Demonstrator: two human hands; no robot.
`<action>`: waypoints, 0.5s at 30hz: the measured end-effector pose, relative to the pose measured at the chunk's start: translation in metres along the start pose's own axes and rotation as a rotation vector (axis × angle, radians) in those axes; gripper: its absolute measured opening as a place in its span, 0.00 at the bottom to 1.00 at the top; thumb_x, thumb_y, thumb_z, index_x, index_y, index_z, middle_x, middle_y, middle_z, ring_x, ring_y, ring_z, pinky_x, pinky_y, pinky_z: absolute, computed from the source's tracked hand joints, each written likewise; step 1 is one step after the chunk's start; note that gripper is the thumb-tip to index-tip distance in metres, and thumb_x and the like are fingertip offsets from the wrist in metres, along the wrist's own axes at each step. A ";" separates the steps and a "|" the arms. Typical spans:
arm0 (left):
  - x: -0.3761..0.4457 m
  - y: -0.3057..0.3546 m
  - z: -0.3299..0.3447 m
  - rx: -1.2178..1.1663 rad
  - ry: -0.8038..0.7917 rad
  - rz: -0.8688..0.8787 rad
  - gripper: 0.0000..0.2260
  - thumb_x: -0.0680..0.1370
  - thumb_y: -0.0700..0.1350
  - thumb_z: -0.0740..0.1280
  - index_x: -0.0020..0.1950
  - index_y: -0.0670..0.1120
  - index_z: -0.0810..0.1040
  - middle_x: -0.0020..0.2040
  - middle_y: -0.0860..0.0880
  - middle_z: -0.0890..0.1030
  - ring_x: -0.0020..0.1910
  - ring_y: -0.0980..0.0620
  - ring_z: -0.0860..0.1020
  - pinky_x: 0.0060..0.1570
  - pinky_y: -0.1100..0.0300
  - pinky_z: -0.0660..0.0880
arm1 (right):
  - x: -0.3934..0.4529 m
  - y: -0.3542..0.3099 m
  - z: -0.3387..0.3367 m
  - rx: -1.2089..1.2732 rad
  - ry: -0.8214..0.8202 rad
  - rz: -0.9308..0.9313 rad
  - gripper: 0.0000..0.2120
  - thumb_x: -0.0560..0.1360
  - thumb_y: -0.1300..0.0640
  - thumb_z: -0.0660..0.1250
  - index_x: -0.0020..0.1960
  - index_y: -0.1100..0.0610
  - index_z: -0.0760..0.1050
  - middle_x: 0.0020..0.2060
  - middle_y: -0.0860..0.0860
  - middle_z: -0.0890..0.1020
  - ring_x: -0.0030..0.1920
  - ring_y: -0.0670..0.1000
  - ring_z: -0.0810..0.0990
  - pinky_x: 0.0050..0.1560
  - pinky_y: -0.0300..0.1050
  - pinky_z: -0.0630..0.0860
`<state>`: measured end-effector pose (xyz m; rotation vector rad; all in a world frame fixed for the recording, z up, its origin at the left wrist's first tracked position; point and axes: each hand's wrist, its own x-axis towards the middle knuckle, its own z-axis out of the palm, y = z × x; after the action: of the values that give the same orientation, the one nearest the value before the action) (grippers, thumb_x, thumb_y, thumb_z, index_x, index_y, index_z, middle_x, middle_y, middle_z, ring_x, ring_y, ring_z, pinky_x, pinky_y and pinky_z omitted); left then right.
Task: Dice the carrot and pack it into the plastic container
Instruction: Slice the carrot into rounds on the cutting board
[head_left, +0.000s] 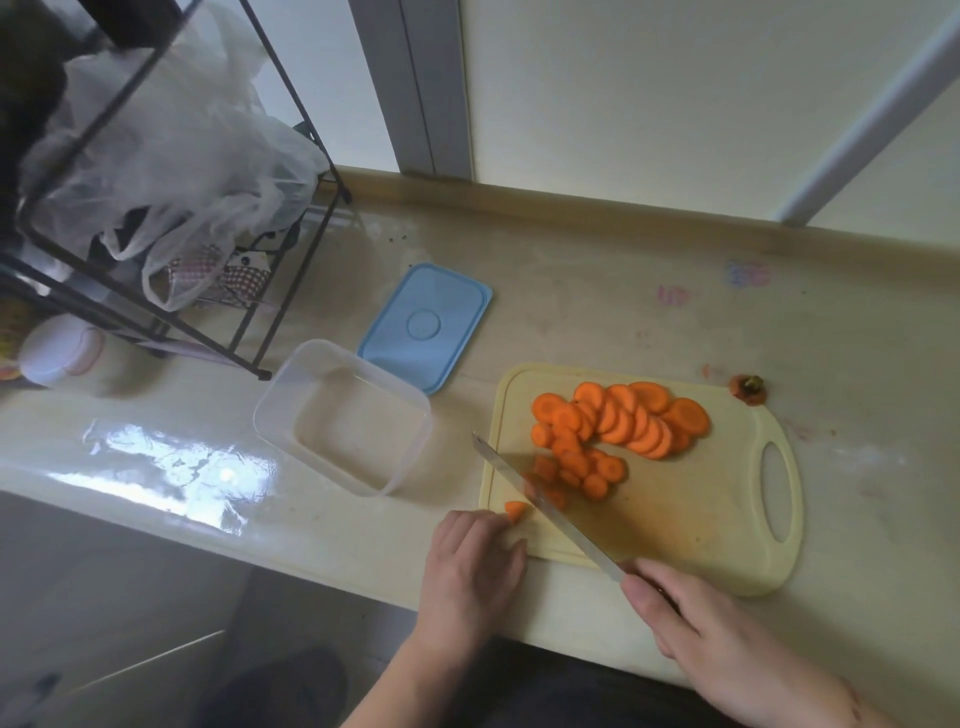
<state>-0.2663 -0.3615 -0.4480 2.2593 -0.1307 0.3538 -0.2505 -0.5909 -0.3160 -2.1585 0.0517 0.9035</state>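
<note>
Left grip (475, 564): fingers curled over a small carrot piece (515, 511), pinched at the near-left corner of the cutting board (727, 540). Right grip (691, 634): wrapped round the knife handle; handle itself hidden under the fingers. Knife blade (540, 506) is run diagonally away and to the left of the right grip, passing just right of the left grip's fingertips, tip over the board's left edge.

Surroundings: carrot slices (618, 431) are fanned in overlapping rows beyond both grips, approx. mid-board; a few slices lie under or behind the blade and are blurred. Carrot top stub (748, 389) is set off the board on the surface (597, 291), far-right of the right grip. Wire rack (171, 218) w/ translucent plastic bags (171, 156) is located far-left of the left grip; rack contents cannot be made out. A white-lidded jar (60, 358) is seen left of the rack foot, partly cut off.

Obscured: forearms cut off at frame bottom. Glare patch on the surface near-left of the container.

Containers: clear plastic container (343, 415) is placed beyond and left of the left grip, just beside the board, open; no carrot inside. Blue lid (426, 325) is laid flat behind it, one corner overlapped by the container rim.
</note>
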 end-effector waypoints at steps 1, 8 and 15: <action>0.001 0.001 0.002 0.012 0.002 -0.024 0.10 0.76 0.51 0.73 0.52 0.47 0.81 0.48 0.52 0.81 0.47 0.52 0.78 0.52 0.59 0.75 | 0.000 0.001 -0.001 0.004 0.006 0.005 0.18 0.73 0.33 0.52 0.56 0.38 0.72 0.33 0.35 0.75 0.40 0.35 0.73 0.45 0.27 0.65; 0.011 0.007 0.013 0.137 0.069 -0.140 0.05 0.76 0.53 0.70 0.49 0.53 0.80 0.46 0.57 0.82 0.45 0.52 0.77 0.48 0.56 0.70 | 0.005 -0.007 -0.009 -0.032 -0.064 -0.006 0.14 0.75 0.36 0.53 0.48 0.42 0.72 0.33 0.28 0.76 0.38 0.31 0.74 0.42 0.27 0.69; 0.014 0.008 0.012 0.064 0.080 -0.142 0.04 0.77 0.51 0.71 0.47 0.53 0.84 0.44 0.60 0.83 0.45 0.56 0.77 0.50 0.56 0.69 | 0.003 -0.004 -0.011 -0.033 0.004 0.058 0.06 0.78 0.39 0.54 0.54 0.38 0.63 0.37 0.37 0.72 0.38 0.30 0.72 0.42 0.20 0.65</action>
<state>-0.2520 -0.3759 -0.4455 2.2980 0.0837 0.3769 -0.2402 -0.5945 -0.3105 -2.1992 0.1029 0.9387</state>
